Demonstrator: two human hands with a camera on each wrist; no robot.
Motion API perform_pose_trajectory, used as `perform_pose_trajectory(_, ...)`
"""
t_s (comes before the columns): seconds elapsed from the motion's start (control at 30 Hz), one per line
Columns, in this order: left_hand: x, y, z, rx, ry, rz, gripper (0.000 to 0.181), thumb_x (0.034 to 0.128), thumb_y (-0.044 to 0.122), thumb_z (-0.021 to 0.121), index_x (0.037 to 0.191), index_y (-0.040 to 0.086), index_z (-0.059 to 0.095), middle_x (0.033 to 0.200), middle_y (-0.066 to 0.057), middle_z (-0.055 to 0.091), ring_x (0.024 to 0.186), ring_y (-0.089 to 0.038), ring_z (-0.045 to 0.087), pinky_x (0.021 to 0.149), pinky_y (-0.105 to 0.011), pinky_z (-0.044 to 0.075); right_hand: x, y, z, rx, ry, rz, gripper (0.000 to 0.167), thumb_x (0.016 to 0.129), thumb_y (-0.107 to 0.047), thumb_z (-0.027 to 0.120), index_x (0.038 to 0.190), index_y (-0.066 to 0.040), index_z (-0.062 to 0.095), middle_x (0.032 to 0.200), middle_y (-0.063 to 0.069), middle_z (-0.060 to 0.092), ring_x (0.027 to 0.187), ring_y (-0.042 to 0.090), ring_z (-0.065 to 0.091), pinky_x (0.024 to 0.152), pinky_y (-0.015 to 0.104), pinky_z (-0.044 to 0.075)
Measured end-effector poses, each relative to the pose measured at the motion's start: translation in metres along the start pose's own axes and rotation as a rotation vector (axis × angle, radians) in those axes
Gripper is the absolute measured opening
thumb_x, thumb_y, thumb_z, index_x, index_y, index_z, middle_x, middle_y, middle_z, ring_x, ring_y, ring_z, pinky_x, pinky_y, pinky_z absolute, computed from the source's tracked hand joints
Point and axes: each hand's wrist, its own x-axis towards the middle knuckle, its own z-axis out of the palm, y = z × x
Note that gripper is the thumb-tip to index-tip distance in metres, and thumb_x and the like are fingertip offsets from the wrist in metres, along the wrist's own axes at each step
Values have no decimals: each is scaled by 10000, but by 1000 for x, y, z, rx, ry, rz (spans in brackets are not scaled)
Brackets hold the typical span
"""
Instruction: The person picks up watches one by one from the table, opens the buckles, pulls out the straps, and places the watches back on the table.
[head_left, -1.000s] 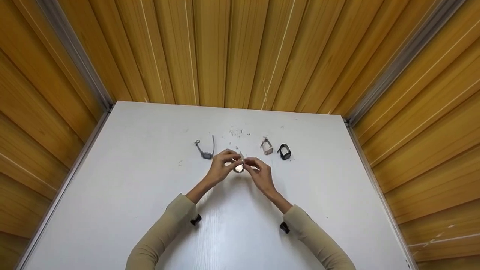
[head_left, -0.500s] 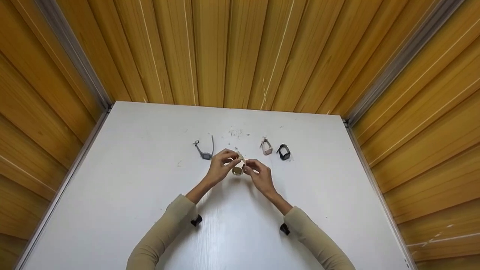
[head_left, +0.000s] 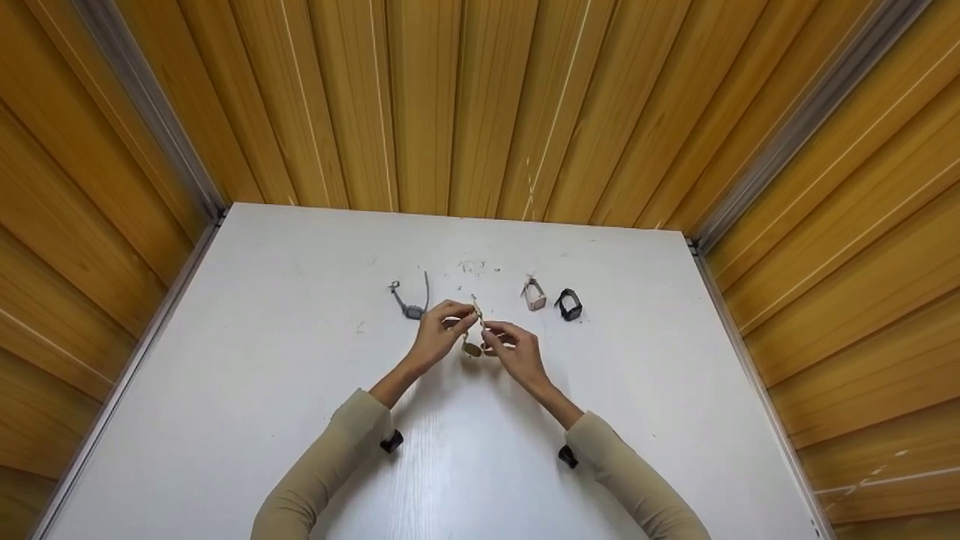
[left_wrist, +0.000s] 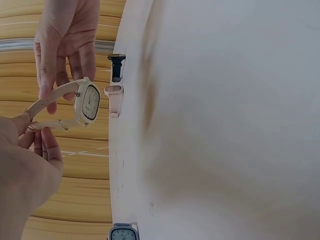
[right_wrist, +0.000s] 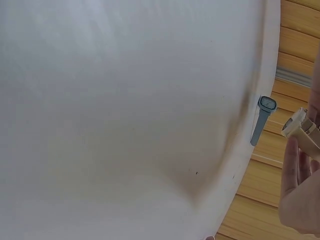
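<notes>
A cream wristwatch [head_left: 472, 349] is held up above the table between both hands, its dial hanging nearest the body. My left hand [head_left: 439, 334] pinches the strap where its two ends meet; in the left wrist view that hand [left_wrist: 27, 167] has thumb and fingers at the strap ends. From the other side, my right hand [head_left: 520, 352] holds the strap between thumb and fingers. The left wrist view shows the watch [left_wrist: 90, 102] with its strap bent into a loop. Fingers partly hide the strap ends, so I cannot tell whether they are buckled.
A grey-blue watch [head_left: 413, 311] with its strap spread lies left of the hands on the white table [head_left: 300, 315]. To the right stand a pink watch [head_left: 535, 295] and a black watch [head_left: 569, 304], both looped. Wood-patterned walls [head_left: 420, 105] enclose the table.
The cream watch has tilted; its dial went from bright glare to dark and hangs slightly lower. Both hands shifted a little, and more of the strap shows between them.
</notes>
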Motion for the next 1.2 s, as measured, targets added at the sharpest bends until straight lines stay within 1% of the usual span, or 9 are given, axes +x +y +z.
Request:
perform_pose_trajectory(0.07,1,-5,1,13,5,-2,201,956,-18,667,1100,-154,701,1071,-292,683,1037,-397,677,874,-347,611,0,0,-1,3,-7,5,237,965,55,635,1152,201,646,1033,436,647,897,585,669,784,484,630)
perform_pose_trajectory(0.23,6,-29,7,46,42,15,179,954,-16,669,1076,-140,710,1062,-292,677,1042,-436,676,896,-439,617,1,0,-4,-8,-21,17,230,970,56,626,1136,215,635,1017,406,660,903,576,673,783,446,638)
perform_pose_trajectory(0.37,9,-39,7,56,67,14,168,953,34,693,1064,-83,741,1051,-239,698,1023,-387,693,883,-402,623,1,0,-7,-3,-40,24,214,973,72,611,1131,213,633,1004,425,646,899,573,674,787,465,636)
perform_pose_trajectory(0.53,9,-39,6,26,72,-41,188,957,102,712,1080,-31,760,1056,-191,713,1006,-307,705,834,-232,595,0,1,-8,9,-39,44,204,968,80,612,1121,211,638,998,468,624,896,574,675,783,471,634)
perform_pose_trajectory(0.67,8,-38,6,4,82,-77,188,961,106,709,1082,-28,763,1066,-180,720,995,-249,696,805,-155,556,0,1,-8,17,-38,47,217,970,80,608,1126,229,626,996,467,631,905,592,667,780,458,636)
perform_pose_trajectory(0.9,8,-37,6,31,105,-95,198,964,146,714,1085,1,773,1072,-169,729,1005,-286,705,857,-259,594,0,1,-9,24,-38,51,229,975,81,598,1135,245,613,998,460,635,894,573,680,774,458,636)
perform_pose_trajectory(1.0,8,-38,6,57,122,-116,198,972,164,707,1085,18,778,1062,-154,733,981,-251,707,838,-248,594,-1,3,-9,31,-46,74,237,980,79,590,1142,251,607,1000,465,631,895,574,681,780,473,633)
perform_pose_trajectory(1.07,9,-38,5,40,156,-140,192,975,158,702,1077,12,775,1041,-156,729,918,-188,698,789,-203,578,-2,10,-9,41,-37,88,236,986,68,589,1140,245,613,996,457,639,879,515,711,775,447,639)
perform_pose_trajectory(1.2,11,-33,0,-1,193,-171,205,989,88,664,1091,-74,737,1018,-274,699,878,-262,689,736,-189,559,0,30,-13,72,6,104,273,1005,9,598,1136,248,605,988,443,641,843,362,755,760,379,650)
